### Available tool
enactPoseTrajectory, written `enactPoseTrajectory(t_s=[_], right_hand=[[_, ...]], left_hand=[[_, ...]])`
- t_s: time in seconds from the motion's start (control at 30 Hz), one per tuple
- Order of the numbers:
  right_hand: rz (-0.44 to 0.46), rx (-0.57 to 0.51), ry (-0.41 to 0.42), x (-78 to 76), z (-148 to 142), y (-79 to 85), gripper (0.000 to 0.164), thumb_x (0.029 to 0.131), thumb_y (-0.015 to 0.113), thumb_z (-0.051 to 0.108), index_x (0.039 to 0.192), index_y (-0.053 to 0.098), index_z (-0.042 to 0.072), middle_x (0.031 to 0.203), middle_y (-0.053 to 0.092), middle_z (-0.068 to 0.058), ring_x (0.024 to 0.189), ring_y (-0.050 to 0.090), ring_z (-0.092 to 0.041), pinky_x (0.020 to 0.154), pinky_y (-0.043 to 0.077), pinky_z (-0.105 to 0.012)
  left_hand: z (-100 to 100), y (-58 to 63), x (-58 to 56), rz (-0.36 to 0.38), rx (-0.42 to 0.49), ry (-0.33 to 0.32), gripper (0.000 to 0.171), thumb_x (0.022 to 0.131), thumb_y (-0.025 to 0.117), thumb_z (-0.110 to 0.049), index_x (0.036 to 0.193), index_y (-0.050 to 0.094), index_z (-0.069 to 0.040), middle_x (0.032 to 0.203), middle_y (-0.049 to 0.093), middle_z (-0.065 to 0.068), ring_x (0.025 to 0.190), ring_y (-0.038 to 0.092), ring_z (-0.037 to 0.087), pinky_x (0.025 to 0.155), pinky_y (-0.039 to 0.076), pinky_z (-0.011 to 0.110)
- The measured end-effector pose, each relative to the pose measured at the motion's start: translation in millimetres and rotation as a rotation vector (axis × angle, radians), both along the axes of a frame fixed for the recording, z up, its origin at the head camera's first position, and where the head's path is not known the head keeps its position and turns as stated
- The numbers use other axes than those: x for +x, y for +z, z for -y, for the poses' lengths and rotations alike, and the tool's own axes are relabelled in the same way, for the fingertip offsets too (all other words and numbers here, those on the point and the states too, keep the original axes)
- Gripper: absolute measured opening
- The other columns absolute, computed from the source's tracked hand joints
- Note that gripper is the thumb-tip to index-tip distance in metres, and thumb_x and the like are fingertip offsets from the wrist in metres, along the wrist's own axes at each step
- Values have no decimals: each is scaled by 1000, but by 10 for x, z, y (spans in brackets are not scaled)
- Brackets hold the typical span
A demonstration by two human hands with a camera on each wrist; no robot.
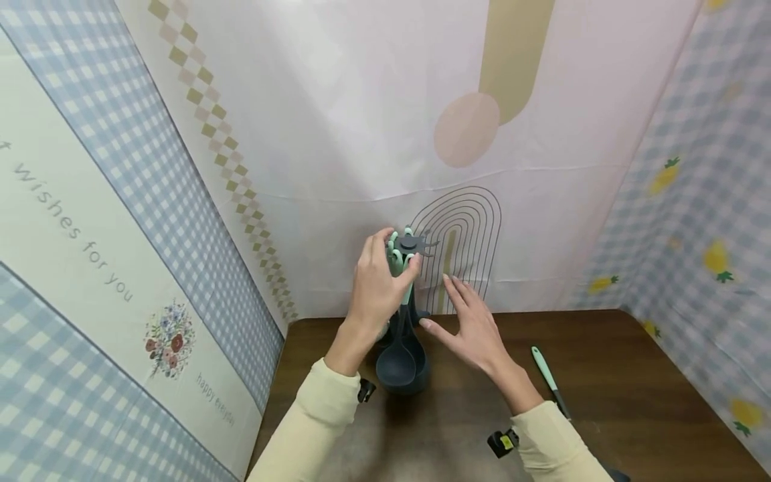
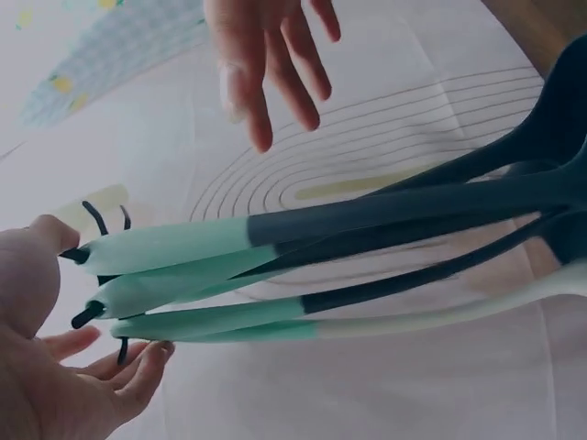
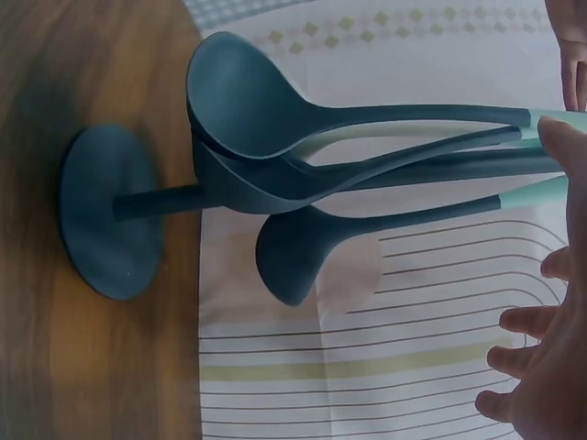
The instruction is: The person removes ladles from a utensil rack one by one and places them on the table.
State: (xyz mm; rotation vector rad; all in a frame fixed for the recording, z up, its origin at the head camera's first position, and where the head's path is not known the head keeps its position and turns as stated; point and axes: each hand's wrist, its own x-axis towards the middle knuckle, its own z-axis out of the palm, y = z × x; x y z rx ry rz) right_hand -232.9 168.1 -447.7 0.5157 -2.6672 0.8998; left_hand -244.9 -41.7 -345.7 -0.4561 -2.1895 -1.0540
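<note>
A dark utensil stand (image 1: 409,245) with hooks round its top stands near the back of the table, and its round base (image 3: 110,229) shows in the right wrist view. From the hooks hang several dark kitchen utensils with mint-green handles, among them a ladle (image 1: 395,365) at the front. One has a pale lower part, seen in the left wrist view. My left hand (image 1: 375,281) grips the hooked top, thumb in front and fingers round the left side. My right hand (image 1: 472,328) is held to the right of the stand, fingers spread, holding nothing.
Another mint-handled utensil (image 1: 544,368) lies on the brown wooden table (image 1: 470,415) to the right, its far end hidden by my right sleeve. A printed cloth (image 1: 337,254) hangs right behind the stand, with checked cloths at both sides.
</note>
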Motion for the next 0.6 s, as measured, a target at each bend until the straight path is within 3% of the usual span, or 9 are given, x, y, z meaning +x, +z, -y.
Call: enactPoseTrajectory(t_s=[0.13,0.23,0.37,0.43,0.53,0.6], right_hand=[[3,-9,18,-5,25,-3,96,96,65,64,172,19,28,175,24,-8,160,18,-40,116,21,-76],[14,-21,32,-22,53,0,96,96,66,63,172,18,29,175,23,-8,160,17,-39,116,21,-77],[26,-46,65,-75,97,61,96,97,68,60,172,16,30,175,24,-9,160,19,-39,117,23,-75],[24,-65,91,-120,130,112,96,98,70,56,172,16,28,174,25,-11,158,23,-40,117,26,-73],[19,-107,121,-207,195,190,94,100,71,48,172,17,21,173,26,-13,157,27,-41,118,28,-70],[18,-131,126,-271,247,227,91,101,71,44,172,18,18,173,26,-14,156,28,-41,119,29,-67]], left_hand=[[120,13,-92,-12,-46,-89,50,103,68,-23,139,54,8,133,61,24,113,68,36,93,59,45],[280,-6,-219,-35,-71,-207,46,104,64,-14,141,53,11,136,61,26,119,66,37,99,56,47],[452,-39,-364,-18,-96,-304,44,109,53,-15,149,50,5,145,58,23,121,64,34,102,54,46],[477,-69,-398,-8,-98,-285,46,112,44,-20,152,49,1,149,56,20,127,61,33,106,51,48],[415,-131,-389,-8,-77,-189,53,112,36,-32,154,48,-2,156,51,17,139,53,32,113,45,51],[320,-168,-350,-12,-44,-107,59,111,39,-42,153,47,-2,159,46,18,144,48,33,114,43,54]])
